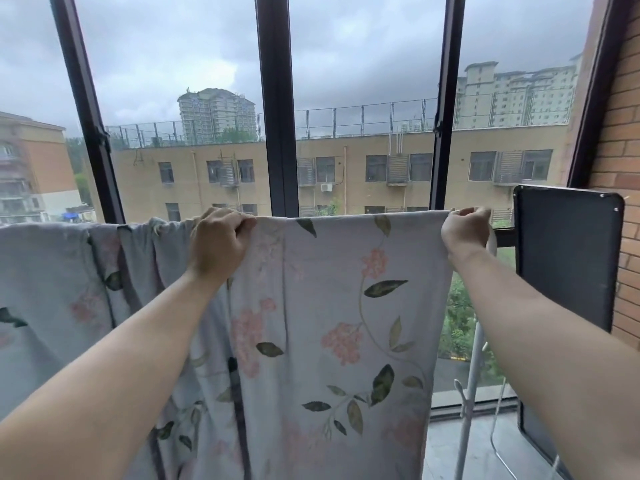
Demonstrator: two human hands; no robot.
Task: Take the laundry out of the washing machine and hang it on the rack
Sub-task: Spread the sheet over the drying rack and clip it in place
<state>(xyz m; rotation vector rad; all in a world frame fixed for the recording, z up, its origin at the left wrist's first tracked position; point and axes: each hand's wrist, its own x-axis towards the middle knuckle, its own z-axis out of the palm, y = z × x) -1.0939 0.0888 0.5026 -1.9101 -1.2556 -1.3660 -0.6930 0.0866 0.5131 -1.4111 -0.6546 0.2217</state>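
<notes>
Both arms reach forward and up, bare along their whole visible length, with the wrists about level with each other. The left hand (220, 242) is knuckles-up, its fingers curled over the top edge of the floral sheet (329, 306) and clamped on it. The right hand (465, 230) grips the sheet's right corner the same way, fingers folded tight round the cloth.

Between the two hands the edge is pulled straight, and the sheet hangs below them in a smooth panel of pink blossoms and green leaves. Left of the left hand, cloth of the same print is bunched into folds and hangs on toward the edge of view. Whatever carries the top edge is hidden under the cloth.

Just past the right hand a dark bar (504, 232) runs to a black panel (568, 254), and below that hand a white pole (472, 375) stands upright. Beyond both hands is a dark-framed window (277, 98), with a brick wall (623, 133) to the right of the panel.
</notes>
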